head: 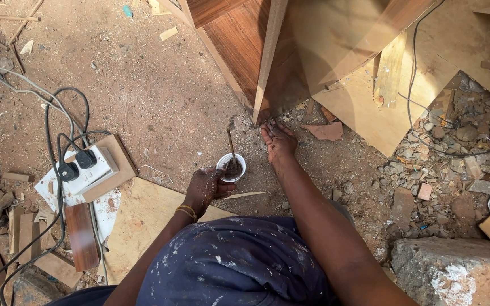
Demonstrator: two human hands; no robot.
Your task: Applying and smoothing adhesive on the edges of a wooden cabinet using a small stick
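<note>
Paint-flecked blue garment nearest; left hand grasps white cup of brown filler, stick upright inside—tipping risk; right hand, beyond cup, fingers spread flat, presses cabinet base.

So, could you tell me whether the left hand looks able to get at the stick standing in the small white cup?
Probably yes: the left hand rests beside the white cup, and the stick rises clear above its rim, with nothing between them.

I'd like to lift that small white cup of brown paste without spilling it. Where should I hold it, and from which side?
Probably grip the cup by its outer wall, from the left, where the left hand already rests against it. It stands upright and open-topped, with a stick leaning out the far side, so coming from above or beyond would likely knock the stick.
</note>
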